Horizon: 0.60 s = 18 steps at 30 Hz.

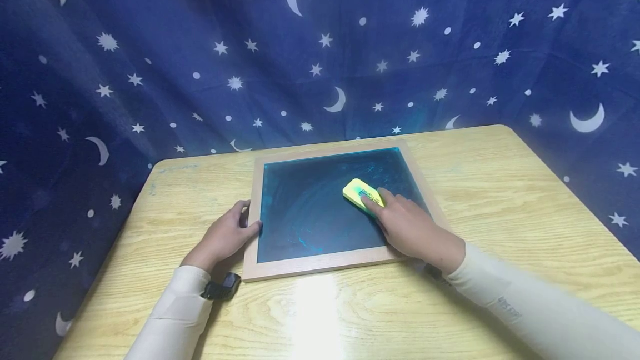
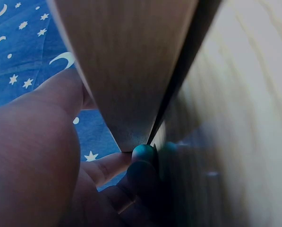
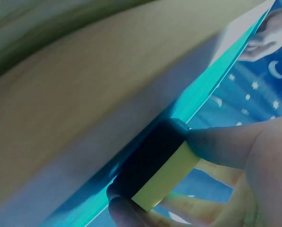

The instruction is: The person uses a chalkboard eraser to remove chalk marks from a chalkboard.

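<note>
A small chalkboard (image 1: 310, 199) with a light wooden frame (image 1: 310, 263) lies on the table, its dark surface streaked with faint blue-green smears. At the frame's left side, my left hand (image 1: 225, 235) grips the edge, thumb on top; the left wrist view shows fingertips against the frame's side (image 2: 126, 94). My right hand (image 1: 412, 229) holds a yellow board eraser (image 1: 356, 189) over the right half of the board. In the right wrist view, thumb and fingers pinch the eraser's sides, and its dark pad (image 3: 150, 158) faces the board. Whether the pad touches is unclear.
The wood-grain table (image 1: 480, 182) extends around the board on all sides, with faint blue smudges near its far left corner. A dark blue cloth (image 1: 270, 99) with moons and stars hangs behind it. A black wrist strap (image 1: 222, 288) sits at my left wrist.
</note>
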Available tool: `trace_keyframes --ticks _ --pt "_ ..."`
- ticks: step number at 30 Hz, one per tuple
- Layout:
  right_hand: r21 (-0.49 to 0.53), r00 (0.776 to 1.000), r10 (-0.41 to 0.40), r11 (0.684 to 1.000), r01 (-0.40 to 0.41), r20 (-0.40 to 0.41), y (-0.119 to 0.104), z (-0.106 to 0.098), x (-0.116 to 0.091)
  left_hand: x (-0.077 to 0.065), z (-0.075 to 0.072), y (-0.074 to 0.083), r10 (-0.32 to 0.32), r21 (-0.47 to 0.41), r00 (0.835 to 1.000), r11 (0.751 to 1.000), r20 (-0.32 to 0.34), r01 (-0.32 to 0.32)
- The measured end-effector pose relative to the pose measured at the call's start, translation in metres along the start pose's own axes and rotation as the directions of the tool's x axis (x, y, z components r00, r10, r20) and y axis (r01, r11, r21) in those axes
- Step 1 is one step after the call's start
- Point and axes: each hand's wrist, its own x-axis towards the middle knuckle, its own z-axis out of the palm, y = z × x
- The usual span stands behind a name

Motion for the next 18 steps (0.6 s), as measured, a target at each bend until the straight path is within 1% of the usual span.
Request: trace_keyframes --ticks 4,7,13,16,18 --pt "0.005 0.999 0.04 0.999 -0.04 -0.016 0.014 -0.002 -0.005 -0.001 0.0 0.0 0.002 0.001 1.0 1.0 -0.002 -0.002" --pt "0.004 0.998 0.046 0.999 -0.046 -0.033 0.02 -0.003 -0.007 -0.001 0.0 0.0 -0.001 0.005 1.0 1.0 -0.002 0.001" --pt "0.016 0.997 0.044 0.999 -0.043 -0.056 0.023 -0.001 -0.008 -0.001 0.0 0.0 -0.007 -0.003 1.0 1.0 0.001 0.007" --pt "0.027 0.997 0.053 0.998 -0.051 -0.061 0.024 0.001 -0.009 -0.001 0.0 0.001 -0.01 0.0 1.0 1.0 0.001 0.01" --pt "0.051 0.996 0.069 0.996 -0.066 -0.06 0.025 0.002 -0.01 -0.001 0.0 0.001 -0.011 0.004 1.0 1.0 0.002 0.011"
